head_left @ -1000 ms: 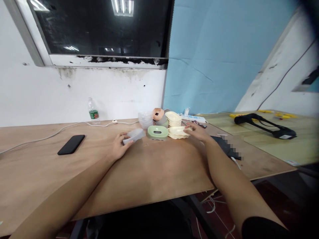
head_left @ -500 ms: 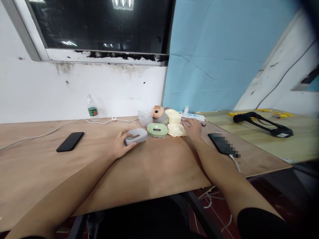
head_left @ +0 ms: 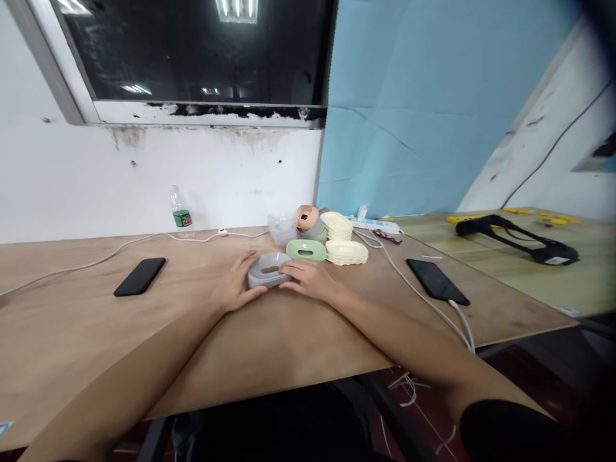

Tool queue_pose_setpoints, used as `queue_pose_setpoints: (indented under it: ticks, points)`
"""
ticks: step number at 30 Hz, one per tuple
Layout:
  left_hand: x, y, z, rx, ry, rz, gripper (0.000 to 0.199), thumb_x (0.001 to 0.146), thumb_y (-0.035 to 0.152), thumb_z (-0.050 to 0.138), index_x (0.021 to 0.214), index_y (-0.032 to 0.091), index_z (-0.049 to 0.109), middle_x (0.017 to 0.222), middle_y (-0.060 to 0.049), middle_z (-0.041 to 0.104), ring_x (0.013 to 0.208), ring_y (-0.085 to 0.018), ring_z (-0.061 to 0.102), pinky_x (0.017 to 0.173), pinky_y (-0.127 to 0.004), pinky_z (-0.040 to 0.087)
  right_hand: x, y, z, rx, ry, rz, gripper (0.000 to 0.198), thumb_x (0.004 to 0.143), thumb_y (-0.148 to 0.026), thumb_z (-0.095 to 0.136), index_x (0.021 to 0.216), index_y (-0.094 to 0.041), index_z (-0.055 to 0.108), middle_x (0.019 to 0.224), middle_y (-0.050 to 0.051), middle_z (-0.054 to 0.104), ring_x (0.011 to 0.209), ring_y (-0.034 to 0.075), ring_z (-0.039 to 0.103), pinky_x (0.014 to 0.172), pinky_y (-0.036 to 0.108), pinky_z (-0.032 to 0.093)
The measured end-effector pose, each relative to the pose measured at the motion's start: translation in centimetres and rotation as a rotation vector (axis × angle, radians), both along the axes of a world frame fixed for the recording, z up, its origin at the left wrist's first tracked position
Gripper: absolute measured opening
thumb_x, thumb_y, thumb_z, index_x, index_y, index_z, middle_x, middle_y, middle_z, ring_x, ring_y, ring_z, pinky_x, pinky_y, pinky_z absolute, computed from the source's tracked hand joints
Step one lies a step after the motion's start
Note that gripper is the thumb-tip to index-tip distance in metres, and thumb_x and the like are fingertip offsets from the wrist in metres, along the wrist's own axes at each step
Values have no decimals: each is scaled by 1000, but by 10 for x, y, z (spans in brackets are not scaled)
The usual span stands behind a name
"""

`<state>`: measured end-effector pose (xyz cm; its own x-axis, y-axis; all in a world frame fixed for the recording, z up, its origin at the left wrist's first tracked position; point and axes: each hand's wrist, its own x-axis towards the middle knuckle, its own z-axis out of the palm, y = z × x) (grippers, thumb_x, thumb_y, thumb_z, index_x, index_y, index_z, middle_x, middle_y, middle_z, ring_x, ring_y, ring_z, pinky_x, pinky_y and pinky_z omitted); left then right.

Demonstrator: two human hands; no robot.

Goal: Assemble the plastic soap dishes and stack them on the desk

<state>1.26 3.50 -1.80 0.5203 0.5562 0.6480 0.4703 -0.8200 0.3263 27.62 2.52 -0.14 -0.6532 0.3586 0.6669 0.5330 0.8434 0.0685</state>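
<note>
Gripping the gray dish (head_left: 264,280) between left hand (head_left: 237,287) and right hand (head_left: 312,280), you probably steady it left of the green dish (head_left: 306,246).

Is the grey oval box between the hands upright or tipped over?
Upright. The grey oval box has its slotted top facing up; the left hand and right hand are at opposite ends.

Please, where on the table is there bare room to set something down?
Bare wood lies between the left phone and left hand, and on the table between both forearms. Around the right hand it is crowded: gray dish, green dish and cream trays sit close together.
</note>
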Motion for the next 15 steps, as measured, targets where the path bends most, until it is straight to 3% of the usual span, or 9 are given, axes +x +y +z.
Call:
queue_pose_setpoints:
  ticks: [2,4,10,15]
  points:
    - [4,1,-2,5,-21,37,79,86,51,59,149,21,21,154,-15,26,143,-31,27,116,-49,29,9,7,1,7,88,-78,29,89,-42,60,111,-24,65,111,6,69,103,20,64,92,35,50]
    - [7,2,-4,-10,-4,86,78,88,52,56,150,22,20,156,-14,24,143,-30,27,117,-49,29,21,13,3,2,165,-184,29,88,-43,62,109,-24,66,111,6,68,104,22,63,94,37,49]
    - [3,9,-11,-70,142,145,52,90,51,52,130,20,50,146,-15,39,135,-29,40,112,-45,37,57,32,2,-81,206,-462,25,85,-40,64,103,-22,68,106,7,69,101,25,62,90,40,49]
    - [0,12,-12,-125,206,110,47,90,52,50,122,19,57,140,-15,45,129,-29,47,108,-45,42,68,38,0,-165,178,-587,28,81,-45,67,98,-22,68,103,5,69,98,24,63,85,38,49]
